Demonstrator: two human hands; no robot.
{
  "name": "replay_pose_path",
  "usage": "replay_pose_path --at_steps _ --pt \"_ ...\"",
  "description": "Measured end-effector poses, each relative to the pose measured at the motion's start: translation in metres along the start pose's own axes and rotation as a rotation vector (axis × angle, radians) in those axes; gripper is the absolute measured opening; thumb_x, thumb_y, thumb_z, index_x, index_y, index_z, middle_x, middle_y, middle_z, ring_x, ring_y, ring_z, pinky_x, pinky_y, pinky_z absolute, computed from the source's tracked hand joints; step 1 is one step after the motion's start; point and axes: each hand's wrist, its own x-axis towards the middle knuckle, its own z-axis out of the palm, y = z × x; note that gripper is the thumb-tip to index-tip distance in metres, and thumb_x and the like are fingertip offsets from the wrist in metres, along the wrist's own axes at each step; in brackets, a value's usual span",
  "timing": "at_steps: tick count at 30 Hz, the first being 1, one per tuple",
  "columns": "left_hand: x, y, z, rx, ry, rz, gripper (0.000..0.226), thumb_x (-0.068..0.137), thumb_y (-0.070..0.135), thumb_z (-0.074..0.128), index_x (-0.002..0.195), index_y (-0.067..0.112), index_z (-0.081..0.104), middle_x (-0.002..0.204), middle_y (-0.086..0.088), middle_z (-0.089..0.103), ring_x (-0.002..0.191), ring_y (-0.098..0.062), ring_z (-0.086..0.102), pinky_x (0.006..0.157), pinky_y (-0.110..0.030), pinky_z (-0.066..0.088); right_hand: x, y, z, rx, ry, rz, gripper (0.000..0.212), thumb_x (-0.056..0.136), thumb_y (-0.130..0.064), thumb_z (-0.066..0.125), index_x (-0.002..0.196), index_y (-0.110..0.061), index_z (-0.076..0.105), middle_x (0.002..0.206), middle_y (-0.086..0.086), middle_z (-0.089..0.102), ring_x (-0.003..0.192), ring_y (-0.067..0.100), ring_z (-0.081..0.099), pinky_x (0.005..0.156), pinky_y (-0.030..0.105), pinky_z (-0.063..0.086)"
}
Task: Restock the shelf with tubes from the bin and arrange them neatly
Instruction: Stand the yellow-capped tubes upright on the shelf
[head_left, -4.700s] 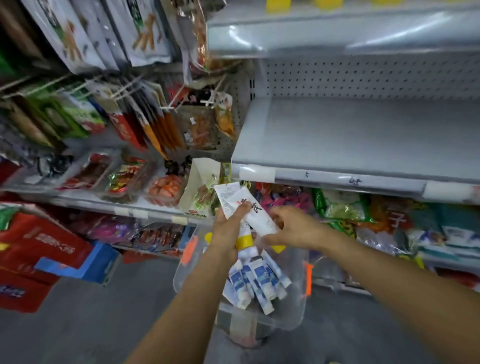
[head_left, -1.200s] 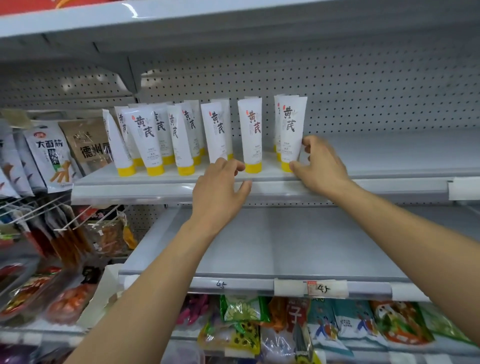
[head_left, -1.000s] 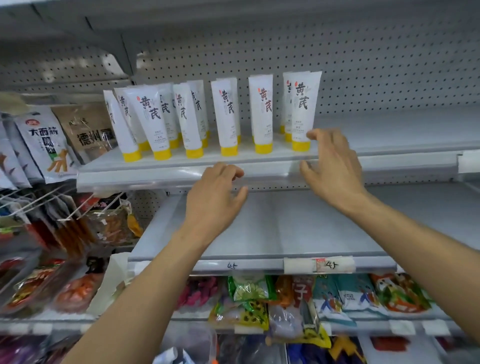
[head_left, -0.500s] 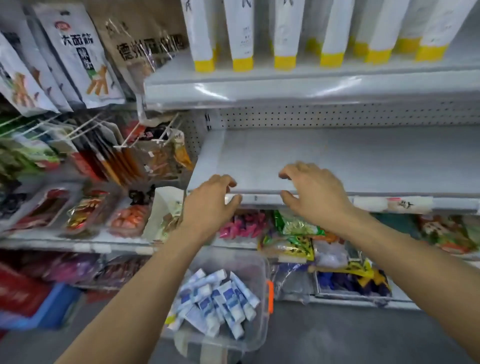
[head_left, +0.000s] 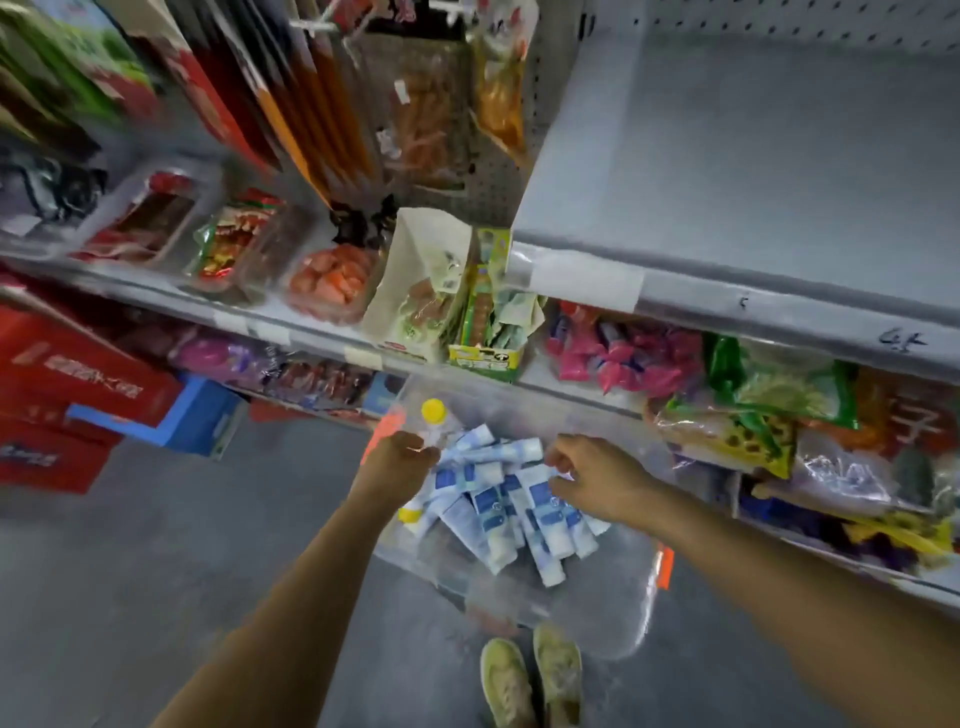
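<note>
Fingers (head_left: 558, 460) over tubes (head_left: 498, 499), clear bin (head_left: 613, 613), grey floor (head_left: 156, 561)

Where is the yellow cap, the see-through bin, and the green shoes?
yellow cap (head_left: 434, 410), head view, on the cap's round top.
see-through bin (head_left: 597, 597), head view, on the bare clear wall near the person.
green shoes (head_left: 506, 680), head view, on the upper of the left-hand shoe.
</note>
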Motion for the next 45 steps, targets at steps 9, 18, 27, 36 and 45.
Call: replay_pose_path --at_steps 9,18,27,36,45 --pt "0.069 -0.065 0.078 -0.12 0.044 -0.23 0.072 0.082 0.017 0.071 0.138 -0.004 0.032 0.139 -0.025 0.042 0.127 -0.038 0.045 0.102 -0.044 0.04 0.153 -0.044 0.078 0.59 -0.016 0.13 0.049 0.09 -0.026 0.061 0.133 -0.014 0.043 0.101 0.005 0.056 0.082 0.02 0.054 0.065 0.027 0.046" --pt "0.094 -0.081 0.105 0.396 0.073 -0.183 0.059 0.091 0.034 0.056 0.14 0.011 0.031 0.144 -0.014 0.032 0.135 -0.031 0.032 0.102 -0.04 0.036 0.232 -0.075 0.12 0.798 -0.087 0.382 0.037 0.082 -0.037 0.069 0.1 -0.008 0.055 0.07 0.012 0.055 0.05 0.02 0.053 0.047 0.025 0.048" --pt "0.091 -0.084 0.104 0.32 -0.047 -0.248 0.048 0.093 0.024 0.05 0.136 0.013 0.035 0.135 -0.008 0.048 0.124 -0.03 0.05 0.097 -0.04 0.041 0.229 -0.075 0.12 0.638 -0.028 0.236 0.019 0.084 -0.021 0.06 0.099 -0.01 0.066 0.088 0.012 0.063 0.069 0.029 0.058 0.056 0.035 0.051" --pt "0.053 -0.066 0.074 -0.357 -0.156 -0.363 0.035 0.082 0.025 0.058 0.115 0.013 0.06 0.108 -0.016 0.068 0.09 -0.034 0.068 0.064 -0.046 0.06 0.162 -0.052 0.09 0.863 -0.005 0.346 0.007 0.09 -0.018 0.063 0.097 -0.018 0.065 0.072 0.005 0.056 0.054 0.019 0.05 0.053 0.029 0.051" --pt "-0.033 -0.006 0.01 -0.685 -0.176 -0.123 0.015 0.093 0.012 0.06 0.107 0.01 0.061 0.086 -0.005 0.067 0.074 -0.02 0.064 0.063 -0.036 0.058 0.034 -0.052 0.029 1.146 -0.052 0.267 0.035 0.088 0.001 0.062 0.117 -0.014 0.049 0.1 0.019 0.062 0.071 0.027 0.062 0.063 0.033 0.056"
